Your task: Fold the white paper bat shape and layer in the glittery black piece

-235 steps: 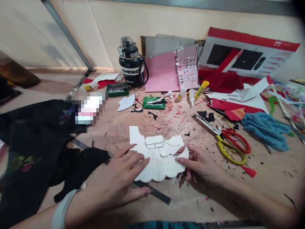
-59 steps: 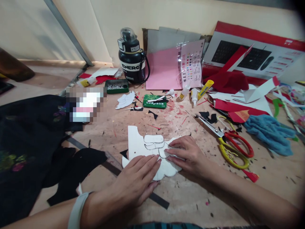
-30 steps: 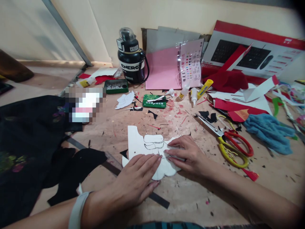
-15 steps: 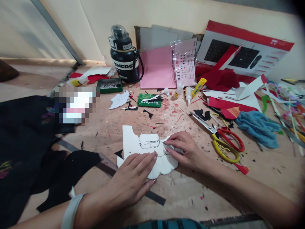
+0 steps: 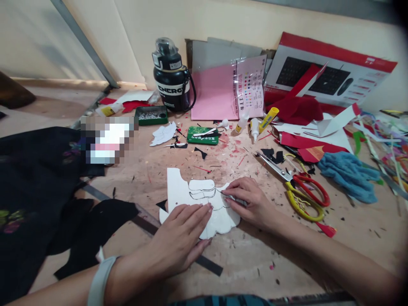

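Note:
A white scalloped paper cutout (image 5: 178,187) lies on the table in front of me, with rounded shapes on it edged by thin black lines. My left hand (image 5: 183,227) rests flat across its lower left part, fingers stretched out and pointing right. At the cutout's right edge, my right hand (image 5: 247,199) has thumb and fingertips pinched together. A thin black strip (image 5: 220,191) runs from those fingertips toward the edged shapes; its far end touches or nearly touches them. The left hand covers part of the cutout.
Scissors (image 5: 295,182) with red and yellow handles lie at the right, beside a blue cloth (image 5: 347,174). Glue bottles (image 5: 254,129), a green tin lid (image 5: 202,135) and a black bottle (image 5: 172,80) stand farther back. Black fabric (image 5: 35,191) covers the left; a dark strip (image 5: 208,265) passes beneath the cutout.
The whole view has shifted slightly, so things appear a little farther right. Both hands keep nearly the same pose on the cutout.

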The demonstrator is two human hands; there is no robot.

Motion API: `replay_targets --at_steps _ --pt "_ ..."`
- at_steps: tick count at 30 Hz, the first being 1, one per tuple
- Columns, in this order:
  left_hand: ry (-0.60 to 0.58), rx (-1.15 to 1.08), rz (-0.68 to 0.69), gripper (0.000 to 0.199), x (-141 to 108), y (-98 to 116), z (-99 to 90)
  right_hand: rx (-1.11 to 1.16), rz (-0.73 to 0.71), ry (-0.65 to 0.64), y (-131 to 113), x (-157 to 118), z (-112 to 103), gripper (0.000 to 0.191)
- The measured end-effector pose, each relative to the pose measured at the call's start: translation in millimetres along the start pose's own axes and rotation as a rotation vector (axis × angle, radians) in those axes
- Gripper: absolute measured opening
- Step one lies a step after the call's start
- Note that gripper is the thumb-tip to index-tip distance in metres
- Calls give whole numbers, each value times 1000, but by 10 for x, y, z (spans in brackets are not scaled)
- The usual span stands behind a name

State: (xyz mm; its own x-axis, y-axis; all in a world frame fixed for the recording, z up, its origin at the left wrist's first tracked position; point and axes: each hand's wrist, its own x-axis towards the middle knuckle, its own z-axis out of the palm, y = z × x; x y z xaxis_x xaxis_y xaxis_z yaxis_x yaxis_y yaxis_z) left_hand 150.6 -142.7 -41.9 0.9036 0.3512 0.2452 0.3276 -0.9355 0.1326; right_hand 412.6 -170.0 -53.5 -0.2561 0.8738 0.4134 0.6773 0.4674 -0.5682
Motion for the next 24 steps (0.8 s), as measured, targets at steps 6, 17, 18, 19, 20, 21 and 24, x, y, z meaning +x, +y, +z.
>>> replay_targets --at_steps 6,17,18,19,20,21,24 --pt "-18 -12 -27 44 -13 14 12 -60 -18 45 37 119 -22 16" --pt "36 -10 -48 43 -53 44 84 -21 -204 -98 137 539 243 18" --pt "34 -10 -49 43 -59 46 97 -6 -204 -100 147 541 264 18" --pt "29 -9 -51 43 -66 47 109 10 -203 -101 155 539 280 18" --pt "25 -7 -53 43 -73 48 119 24 -200 -105 159 536 290 18" --pt "22 -5 -54 43 -78 50 127 33 -197 -107 159 533 295 19" --pt "17 13 -52 44 -88 57 140 34 -194 -111 144 529 288 22"
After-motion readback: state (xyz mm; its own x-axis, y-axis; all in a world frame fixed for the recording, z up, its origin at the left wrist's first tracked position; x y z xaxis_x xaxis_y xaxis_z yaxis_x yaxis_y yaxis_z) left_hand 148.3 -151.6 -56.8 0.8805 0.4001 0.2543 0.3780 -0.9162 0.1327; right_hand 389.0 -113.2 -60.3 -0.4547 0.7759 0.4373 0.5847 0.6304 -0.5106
